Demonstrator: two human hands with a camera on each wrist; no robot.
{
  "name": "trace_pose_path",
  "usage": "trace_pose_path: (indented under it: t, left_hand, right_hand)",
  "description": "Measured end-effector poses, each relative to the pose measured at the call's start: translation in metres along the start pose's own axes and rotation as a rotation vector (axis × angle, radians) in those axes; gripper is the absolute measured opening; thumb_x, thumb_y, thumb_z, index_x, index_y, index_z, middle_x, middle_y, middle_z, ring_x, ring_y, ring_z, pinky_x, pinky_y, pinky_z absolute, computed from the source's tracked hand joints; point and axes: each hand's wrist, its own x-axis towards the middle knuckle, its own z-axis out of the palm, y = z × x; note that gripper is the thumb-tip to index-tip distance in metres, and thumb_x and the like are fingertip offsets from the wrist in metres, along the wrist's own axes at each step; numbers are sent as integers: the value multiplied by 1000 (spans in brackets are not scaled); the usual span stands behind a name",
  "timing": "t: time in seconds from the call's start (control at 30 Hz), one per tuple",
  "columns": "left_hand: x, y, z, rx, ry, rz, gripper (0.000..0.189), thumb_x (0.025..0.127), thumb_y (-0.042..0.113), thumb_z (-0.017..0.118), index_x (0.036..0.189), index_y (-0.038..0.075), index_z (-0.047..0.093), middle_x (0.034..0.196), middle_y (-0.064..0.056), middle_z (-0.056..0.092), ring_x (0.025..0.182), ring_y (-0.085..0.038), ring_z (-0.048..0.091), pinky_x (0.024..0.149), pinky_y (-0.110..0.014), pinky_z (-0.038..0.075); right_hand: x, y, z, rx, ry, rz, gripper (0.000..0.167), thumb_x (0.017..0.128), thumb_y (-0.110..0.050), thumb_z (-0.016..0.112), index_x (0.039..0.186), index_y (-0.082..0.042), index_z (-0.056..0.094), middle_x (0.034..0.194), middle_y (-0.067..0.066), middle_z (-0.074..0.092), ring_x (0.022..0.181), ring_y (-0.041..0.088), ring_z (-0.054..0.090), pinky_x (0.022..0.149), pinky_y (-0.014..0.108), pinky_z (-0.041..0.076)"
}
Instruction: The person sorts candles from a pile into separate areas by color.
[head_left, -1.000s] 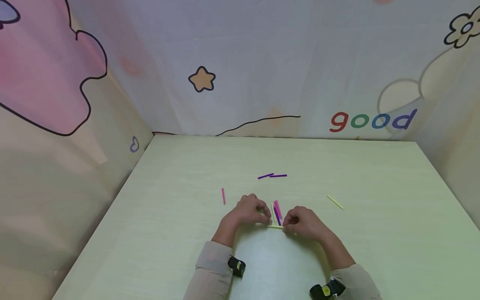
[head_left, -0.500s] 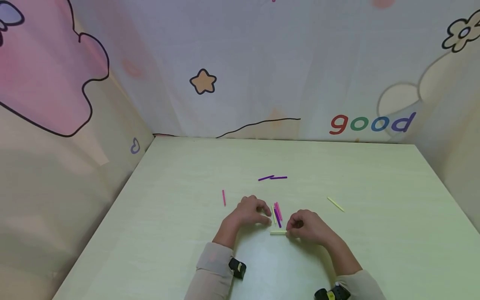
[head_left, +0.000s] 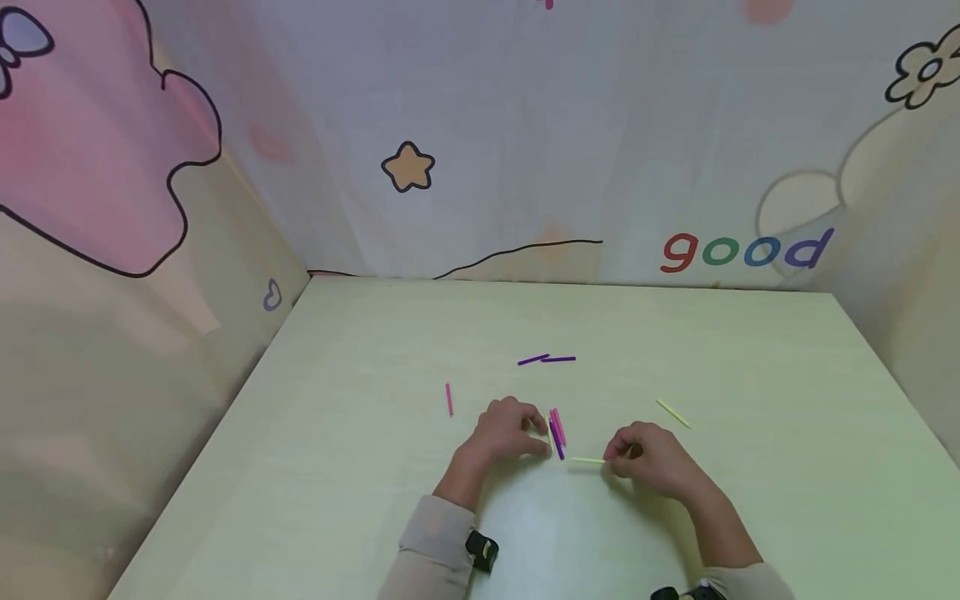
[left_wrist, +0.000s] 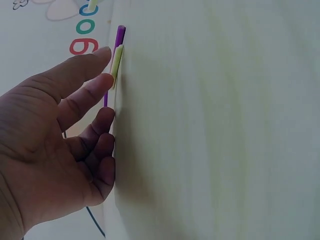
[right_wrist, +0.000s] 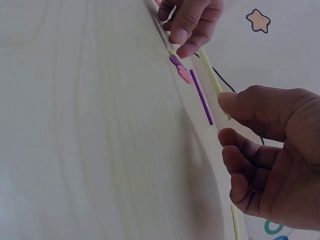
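Observation:
My right hand (head_left: 651, 458) pinches a thin yellow-green stick (head_left: 587, 460) by one end between thumb and forefinger. The stick points left, and in the right wrist view it (right_wrist: 211, 72) is held off the table. My left hand (head_left: 512, 432) rests on the table with fingers loosely bent and thumb apart from them. Just right of its fingertips lie another yellow-green stick (head_left: 550, 437), partly hidden, a purple stick (head_left: 557, 439) and pink sticks (head_left: 560, 427), side by side. In the left wrist view, nothing shows between the left hand's (left_wrist: 60, 130) fingertips.
Two purple sticks (head_left: 558, 359) lie farther back, their ends touching or overlapping. A pink stick (head_left: 449, 400) is left of the left hand, and a yellow-green stick (head_left: 673, 413) is at the right. A printed cloth wall (head_left: 495, 167) stands behind the table (head_left: 360, 467).
My right hand has drawn the yellow-green stick away from the small group, first nearer to me, then right. My left hand has stayed nearly in place.

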Motion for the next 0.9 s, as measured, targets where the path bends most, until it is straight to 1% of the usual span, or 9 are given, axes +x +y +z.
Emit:
trace_pose_path:
  t: [0.13, 0.33, 0.53, 0.6, 0.77, 0.9]
  left_hand:
    - [0, 1, 1, 18, 4, -17, 25, 67, 28, 83, 86, 18, 70, 72, 5, 49, 75, -14, 43, 66, -28, 35]
    - [2, 1, 5, 17, 22, -44, 31, 64, 31, 85, 88, 18, 69, 76, 6, 49, 76, -13, 44, 68, -29, 36]
    - [4, 3, 7, 41, 44, -77, 34, 60, 33, 87, 84, 19, 67, 78, 7, 52, 76, -13, 46, 68, -31, 38]
    - [4, 4, 7, 51, 48, -86, 35, 60, 34, 87, 83, 19, 66, 77, 8, 51, 76, -13, 46, 68, -32, 38]
    - [3, 6, 6, 55, 42, -91, 34, 61, 32, 87, 82, 18, 65, 76, 7, 50, 76, -14, 45, 69, -33, 38]
    - [3, 5, 6, 45, 30, -84, 32, 62, 30, 86, 83, 17, 65, 76, 6, 49, 76, -15, 44, 69, -33, 38]
  right_hand:
    - [-4, 2, -6, 14, 5, 22, 7, 77, -6, 71, 76, -11, 66, 74, -3, 56, 71, 16, 49, 61, 31, 41]
    - [-9, 7, -12, 18, 27, 41, 6, 77, -6, 71, 77, -10, 66, 75, -3, 57, 73, 16, 52, 64, 32, 41]
    - [-12, 12, -19, 23, 51, 64, 7, 78, -4, 69, 77, -10, 67, 75, -2, 58, 72, 16, 53, 64, 32, 41]
    - [-14, 14, -22, 28, 57, 68, 3, 79, -6, 69, 79, -9, 67, 75, -2, 59, 71, 16, 54, 64, 32, 42]
    - [-19, 18, -28, 49, 72, 99, 5, 80, -10, 70, 81, -7, 67, 76, 0, 59, 72, 17, 54, 64, 32, 42]
    - [-23, 22, -32, 71, 83, 131, 3, 81, -9, 69, 82, -7, 67, 79, 1, 60, 75, 18, 55, 66, 32, 42]
